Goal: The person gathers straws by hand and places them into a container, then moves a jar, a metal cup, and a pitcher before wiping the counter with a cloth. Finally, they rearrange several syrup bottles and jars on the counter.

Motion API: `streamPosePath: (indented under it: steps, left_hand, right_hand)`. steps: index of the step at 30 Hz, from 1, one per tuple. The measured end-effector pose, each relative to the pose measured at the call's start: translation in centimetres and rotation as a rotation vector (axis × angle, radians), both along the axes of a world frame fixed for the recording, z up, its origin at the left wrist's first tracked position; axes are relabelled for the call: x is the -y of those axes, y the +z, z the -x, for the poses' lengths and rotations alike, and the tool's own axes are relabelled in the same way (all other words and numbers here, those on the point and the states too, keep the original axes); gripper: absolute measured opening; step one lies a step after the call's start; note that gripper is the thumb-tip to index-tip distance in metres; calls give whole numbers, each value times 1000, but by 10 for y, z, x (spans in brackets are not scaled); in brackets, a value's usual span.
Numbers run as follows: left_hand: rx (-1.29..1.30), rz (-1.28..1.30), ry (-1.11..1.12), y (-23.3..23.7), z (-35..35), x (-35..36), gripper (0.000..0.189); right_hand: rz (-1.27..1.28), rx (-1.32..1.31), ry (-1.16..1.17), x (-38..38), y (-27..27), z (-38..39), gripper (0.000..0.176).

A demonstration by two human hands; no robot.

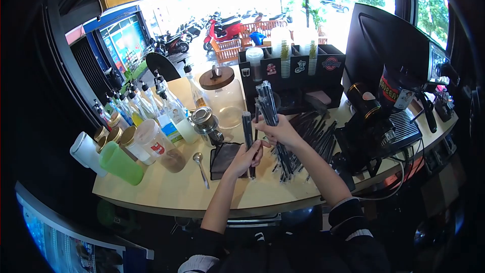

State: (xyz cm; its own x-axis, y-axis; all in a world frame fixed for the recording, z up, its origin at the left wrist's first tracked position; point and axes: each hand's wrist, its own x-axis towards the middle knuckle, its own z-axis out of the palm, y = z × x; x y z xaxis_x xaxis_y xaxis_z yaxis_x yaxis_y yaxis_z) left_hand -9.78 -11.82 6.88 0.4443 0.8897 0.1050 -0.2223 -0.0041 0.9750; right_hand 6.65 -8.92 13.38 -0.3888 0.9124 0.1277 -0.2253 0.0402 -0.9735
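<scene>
My left hand [245,160] is closed around a thin bunch of wrapped black straws [247,127], held upright over the counter. Just beside it, my right hand [283,134] grips a thicker bundle of wrapped black straws [269,103], whose tops fan slightly apart. The fingers of both hands come close together between the two bunches. A loose pile of black straws [323,136] lies on the counter beyond and to the right of my right wrist. Left of my left hand is a dark folded cloth [221,164], partly covered by the hand.
A metal spoon [201,169] rests on the wooden counter [166,192]. Pump bottles, a green cup [121,164] and a lidded glass jar [225,103] stand left. Behind the straws is a black cup organizer [323,73]; a coffee machine [404,126] occupies the right.
</scene>
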Motion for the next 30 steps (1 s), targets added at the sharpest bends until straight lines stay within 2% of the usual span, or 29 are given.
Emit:
streamPosePath:
  steps: [2,3,4,6,8,11,12,13,14,16,17,18,20,21,22,24,25,26,27,28,30]
  left_hand:
    - [46,39,-86,3,-1,0,41]
    - [95,137,8,8,-5,4,41]
    - [98,132,5,10,-7,2,41]
    - [315,284,364,15,-6,-3,37]
    - [498,233,531,-7,10,-28,32]
    - [480,182,443,-22,26,-40,33]
    - [501,286,267,-15,20,-37,32]
    - [518,389,91,-9,15,-33,32]
    - [520,386,89,-2,10,-32,32]
    - [692,479,-221,9,2,-32,32]
    - [656,496,-37,13,0,-34,26]
    - [658,496,-39,22,-4,-38,26]
    - [714,517,-67,38,-11,-46,22]
    - [782,456,-290,24,-3,-65,18]
    - [784,456,-291,22,0,-68,18]
    - [764,356,-113,20,2,-72,18]
    - [707,282,66,37,-2,-55,20]
    - [708,284,68,49,-3,-47,20]
    - [638,257,207,58,-4,-41,22]
    - [566,229,346,61,-3,-39,23]
    - [611,163,285,45,4,-44,25]
  right_hand:
    - [-43,-49,-59,-2,-2,0,20]
    - [-80,-60,-116,-1,0,-2,18]
    - [-85,-58,-117,0,4,-5,18]
    - [-193,-169,-204,4,16,-13,16]
    - [-284,-113,-217,11,29,-22,14]
    - [-546,-36,-263,13,27,-21,15]
    - [-550,-35,-265,11,19,-19,15]
    - [-593,72,-227,12,13,-16,15]
    - [-634,180,-189,15,7,-13,18]
    - [-706,109,-102,24,-1,-1,32]
    - [-800,231,-109,23,-11,0,33]
    - [-892,354,-115,25,-12,2,35]
    - [-911,426,-46,31,-13,4,34]
    - [-927,495,22,33,-12,5,33]
    - [-927,498,23,34,-11,3,33]
    - [-974,487,-17,34,-8,-3,30]
    - [-971,488,-15,35,-5,-6,30]
    - [-832,428,-14,36,-3,-9,26]
    - [-693,368,-12,36,-1,-12,23]
    - [-690,367,-9,35,0,-15,23]
    - [-437,320,-59,32,2,-19,20]
